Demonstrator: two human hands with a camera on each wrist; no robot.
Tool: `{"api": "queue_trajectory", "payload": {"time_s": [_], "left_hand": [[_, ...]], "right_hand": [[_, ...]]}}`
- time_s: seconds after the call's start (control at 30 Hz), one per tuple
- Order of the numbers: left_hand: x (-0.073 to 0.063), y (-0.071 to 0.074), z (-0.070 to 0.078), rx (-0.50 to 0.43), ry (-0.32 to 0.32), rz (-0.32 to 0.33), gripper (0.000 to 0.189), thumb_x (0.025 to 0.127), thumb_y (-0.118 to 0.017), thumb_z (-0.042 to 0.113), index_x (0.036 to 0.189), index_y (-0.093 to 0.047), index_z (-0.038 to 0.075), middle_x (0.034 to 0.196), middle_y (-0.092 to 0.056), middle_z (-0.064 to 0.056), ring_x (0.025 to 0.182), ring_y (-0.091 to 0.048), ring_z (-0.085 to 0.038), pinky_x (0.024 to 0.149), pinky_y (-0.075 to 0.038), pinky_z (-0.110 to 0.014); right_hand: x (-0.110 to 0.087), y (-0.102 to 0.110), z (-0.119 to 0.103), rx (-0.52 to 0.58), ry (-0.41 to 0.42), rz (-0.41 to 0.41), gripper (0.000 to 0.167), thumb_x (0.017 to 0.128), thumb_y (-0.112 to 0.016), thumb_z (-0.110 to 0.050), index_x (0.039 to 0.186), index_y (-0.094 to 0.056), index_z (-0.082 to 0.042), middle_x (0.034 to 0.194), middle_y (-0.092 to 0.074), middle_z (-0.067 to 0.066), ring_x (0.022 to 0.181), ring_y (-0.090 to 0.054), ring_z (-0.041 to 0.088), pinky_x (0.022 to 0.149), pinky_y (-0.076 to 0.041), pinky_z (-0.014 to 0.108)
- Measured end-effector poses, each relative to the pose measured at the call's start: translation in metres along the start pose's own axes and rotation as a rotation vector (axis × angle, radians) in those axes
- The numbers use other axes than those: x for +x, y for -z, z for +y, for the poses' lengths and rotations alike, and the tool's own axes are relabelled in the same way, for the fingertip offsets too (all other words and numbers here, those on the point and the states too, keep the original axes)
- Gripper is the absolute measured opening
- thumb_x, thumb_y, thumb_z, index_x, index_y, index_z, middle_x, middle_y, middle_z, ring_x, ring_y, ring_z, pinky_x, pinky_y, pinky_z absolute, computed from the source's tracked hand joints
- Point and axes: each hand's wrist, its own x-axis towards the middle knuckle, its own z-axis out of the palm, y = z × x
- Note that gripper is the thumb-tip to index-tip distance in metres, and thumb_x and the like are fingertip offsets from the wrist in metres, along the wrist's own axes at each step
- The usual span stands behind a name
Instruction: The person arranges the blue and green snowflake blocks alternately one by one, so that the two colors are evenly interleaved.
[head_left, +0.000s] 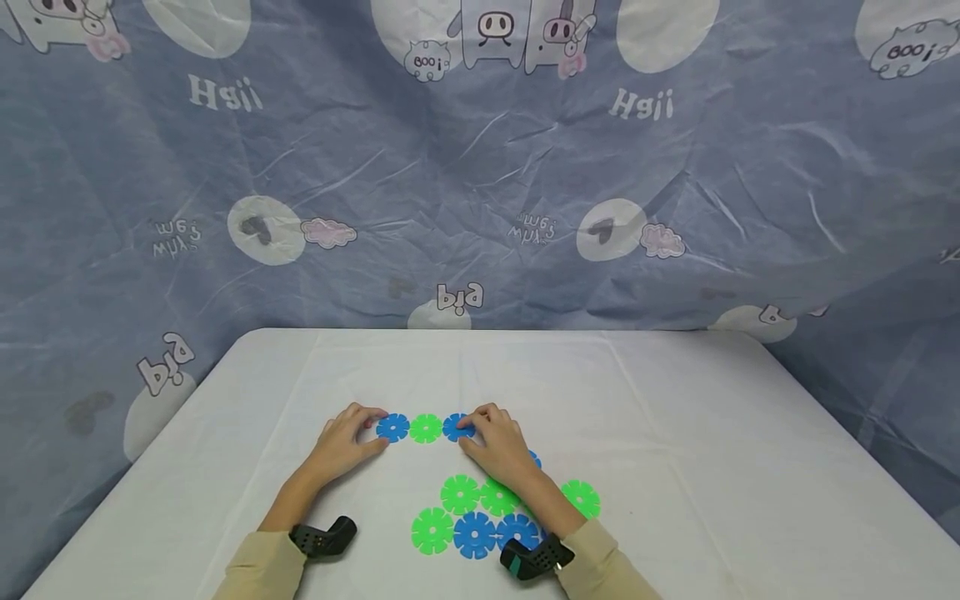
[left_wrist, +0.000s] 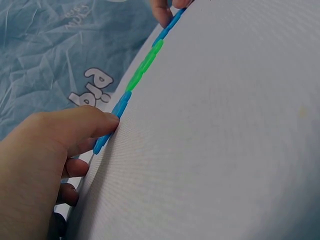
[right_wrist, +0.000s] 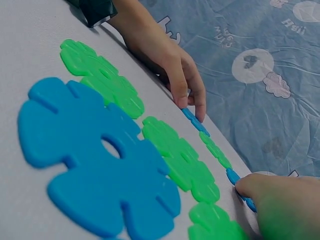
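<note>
Taking twelve o'clock as the far edge of the white table (head_left: 360, 358), I find three flower-shaped discs laid flat in a straight row whose long axis runs from nine to three. The left blue disc (head_left: 393, 434) forms the nine o'clock end, the green disc (head_left: 426, 422) the centre, and the right blue disc (head_left: 452, 430) the three o'clock end. The left hand (head_left: 341, 447) holds the nine o'clock end, thumb and forefinger parted about the disc's breadth and set against its rim. The right hand (head_left: 497, 447) holds the opposite end, forefinger over the disc, thumb at its near edge, the gap slightly narrower. The green disc lies between the two hands, at three from the left fingers and nine from the right, with neither hand touching it. Neighbouring rims meet or nearly so; whether their notches interlock, I cannot tell. A group of green and blue discs (head_left: 474, 522) lies towards five o'clock of the row, partly hidden beneath the right forearm (head_left: 551, 504). In my judgement, the right hand is the nearer to that group.
</note>
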Motion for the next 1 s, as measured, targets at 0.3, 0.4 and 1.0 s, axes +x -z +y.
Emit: {"api": "queue_trajectory", "payload": {"time_s": [0.3, 0.4, 1.0], "left_hand": [[-0.001, 0.001, 0.001, 0.015, 0.003, 0.002, 0.041, 0.078, -0.065, 0.036, 0.114, -0.061, 0.015, 0.089, -0.048, 0.002, 0.082, -0.041, -0.012, 0.072, -0.027, -0.03], [-0.001, 0.001, 0.001, 0.018, 0.006, 0.0, 0.041, 0.078, -0.065, 0.037, 0.114, -0.061, 0.016, 0.089, -0.049, 0.002, 0.083, -0.042, -0.012, 0.072, -0.028, -0.03], [-0.002, 0.0, 0.0, 0.011, 0.016, -0.001, 0.042, 0.078, -0.065, 0.037, 0.114, -0.06, 0.017, 0.09, -0.048, 0.002, 0.082, -0.04, -0.011, 0.072, -0.026, -0.029]], "right_hand": [[0.0, 0.0, 0.0, -0.008, 0.022, 0.0, 0.021, 0.085, -0.057, -0.025, 0.103, -0.064, -0.017, 0.11, -0.052, 0.007, 0.102, -0.047, 0.023, 0.088, -0.034, 0.045], [0.0, 0.0, 0.0, -0.014, 0.02, -0.008, 0.021, 0.085, -0.057, -0.026, 0.104, -0.064, -0.018, 0.111, -0.052, 0.007, 0.103, -0.047, 0.023, 0.089, -0.034, 0.044], [-0.018, 0.012, -0.012, 0.028, 0.129, -0.211, 0.013, 0.089, -0.054, -0.029, 0.098, -0.062, -0.024, 0.083, -0.049, -0.011, 0.074, -0.043, 0.004, 0.069, -0.035, 0.023]]}}
